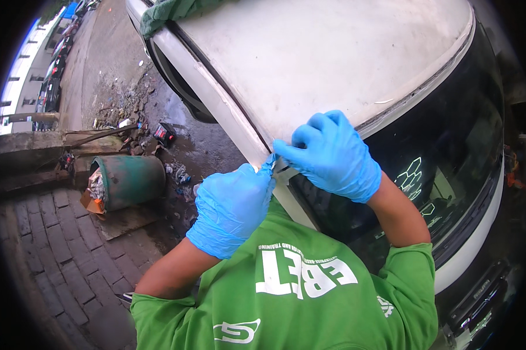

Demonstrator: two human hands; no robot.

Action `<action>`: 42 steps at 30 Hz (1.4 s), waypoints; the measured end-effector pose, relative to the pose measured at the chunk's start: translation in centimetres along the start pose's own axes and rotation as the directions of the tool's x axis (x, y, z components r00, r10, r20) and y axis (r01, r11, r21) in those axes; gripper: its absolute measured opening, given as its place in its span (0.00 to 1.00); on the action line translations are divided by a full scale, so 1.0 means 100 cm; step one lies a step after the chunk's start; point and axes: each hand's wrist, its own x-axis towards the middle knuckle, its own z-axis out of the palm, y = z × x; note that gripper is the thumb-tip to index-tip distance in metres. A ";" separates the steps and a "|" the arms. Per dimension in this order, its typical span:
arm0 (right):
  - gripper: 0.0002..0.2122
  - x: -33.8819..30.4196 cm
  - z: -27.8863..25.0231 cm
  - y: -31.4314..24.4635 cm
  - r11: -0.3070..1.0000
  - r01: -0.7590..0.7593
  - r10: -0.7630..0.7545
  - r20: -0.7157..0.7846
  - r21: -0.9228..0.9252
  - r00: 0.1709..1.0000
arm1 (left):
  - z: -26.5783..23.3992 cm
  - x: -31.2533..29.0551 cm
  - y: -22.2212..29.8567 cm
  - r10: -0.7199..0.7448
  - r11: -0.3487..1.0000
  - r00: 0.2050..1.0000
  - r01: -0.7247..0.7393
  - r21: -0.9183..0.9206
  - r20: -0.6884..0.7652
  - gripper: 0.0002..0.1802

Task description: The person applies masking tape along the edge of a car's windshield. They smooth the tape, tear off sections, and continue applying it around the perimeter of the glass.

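Both my hands wear blue disposable gloves and meet at the corner of a white car roof (333, 58), above the dark glass (449, 157). My left hand (234, 201) is closed in a fist beside the end of the roof's side rail (228, 111). Close by on its right, my right hand (333, 154) has its fingers curled, thumb and fingertips pinched near the roof corner. A small bit of whitish material (255, 168) shows at the left fingertips. What either hand grips is too small or hidden to name.
A green cloth (169, 14) lies on the roof's far left. On the left, a green bin (132, 182) lies tipped on its side with rubbish at its mouth, near paving bricks (70, 251). Wet, littered ground runs alongside the car. Parked cars (53, 81) line the far left.
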 end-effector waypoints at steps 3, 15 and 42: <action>0.09 0.011 0.005 -0.001 0.997 0.025 -0.026 0.018 0.077 0.999 | 0.005 -0.002 -0.002 0.035 0.999 0.996 -0.036 -0.015 -0.084 0.13; 0.16 0.008 0.007 0.008 0.972 0.015 -0.027 0.048 0.235 0.998 | -0.009 -0.007 0.000 -0.092 0.994 0.990 0.084 -0.072 -0.106 0.24; 0.04 0.013 0.004 0.003 0.963 -0.050 0.042 0.035 0.264 0.998 | -0.009 0.020 0.004 -0.096 0.970 0.974 0.045 -0.240 -0.206 0.03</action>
